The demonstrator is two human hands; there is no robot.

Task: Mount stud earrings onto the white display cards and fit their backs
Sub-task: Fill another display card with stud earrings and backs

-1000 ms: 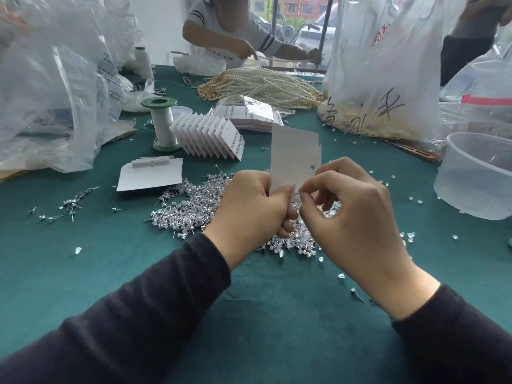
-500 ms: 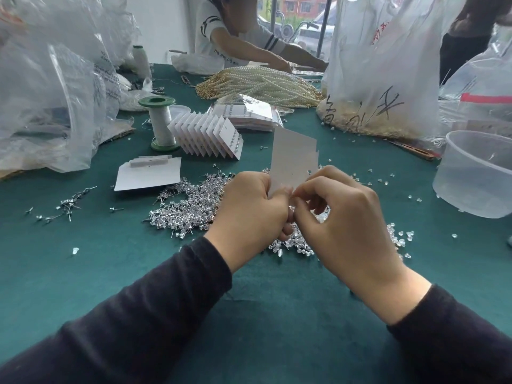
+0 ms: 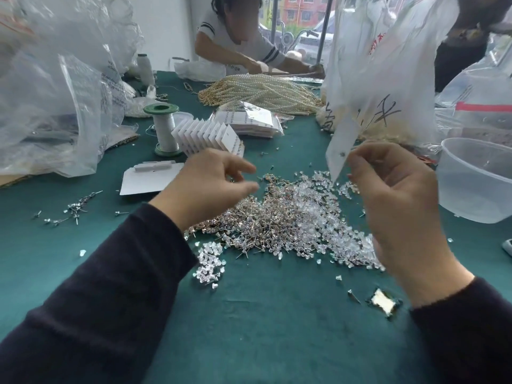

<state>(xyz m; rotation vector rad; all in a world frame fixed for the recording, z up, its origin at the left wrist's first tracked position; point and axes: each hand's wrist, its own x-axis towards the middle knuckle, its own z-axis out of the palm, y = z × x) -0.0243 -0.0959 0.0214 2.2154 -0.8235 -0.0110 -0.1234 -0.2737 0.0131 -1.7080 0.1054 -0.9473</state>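
My right hand (image 3: pixel 399 206) pinches a white display card (image 3: pixel 342 146) by its edge and holds it up, tilted, above the table; a small stud shows on it. My left hand (image 3: pixel 210 187) hovers apart from the card, over the left side of the heap, fingers loosely spread with nothing visible in them. Between the hands lies a big pile of silver stud earrings (image 3: pixel 266 220) mixed with clear plastic backs (image 3: pixel 329 189). A smaller clump of clear backs (image 3: pixel 210 261) sits nearer me. A fanned row of filled cards (image 3: pixel 207 137) stands behind the left hand.
A blank card (image 3: pixel 149 178) lies left of the heap beside a green-topped thread spool (image 3: pixel 164 128). A clear plastic tub (image 3: pixel 479 178) stands at the right. Plastic bags (image 3: pixel 55 92) crowd the left and back right. Pearl strands (image 3: pixel 263 90) lie near another person working across the green table (image 3: pixel 263 314).
My hands have parted: the left hand let go of the card and moved left over the heap. The right hand moved right and up, keeping the card.
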